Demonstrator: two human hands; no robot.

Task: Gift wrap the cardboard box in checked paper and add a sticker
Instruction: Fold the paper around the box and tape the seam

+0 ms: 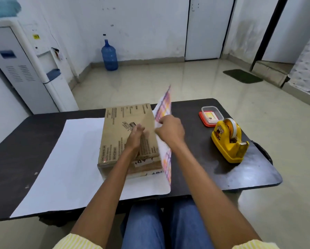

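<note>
A brown cardboard box (120, 133) lies on the wrapping paper (73, 159), which is spread white side up on the dark table. The paper's right flap stands lifted along the box's right side, showing its checked pink, orange and purple face (164, 106). My right hand (170, 130) pinches that raised flap near its upper edge. My left hand (136, 137) rests flat on top of the box with its fingers fairly straight, slightly blurred.
A yellow tape dispenser (228, 141) stands on the right of the dark table (195, 108). Behind it sits a small clear container with a red lid (210, 115) holding stickers or cards. A water cooler and a blue water bottle stand on the floor beyond.
</note>
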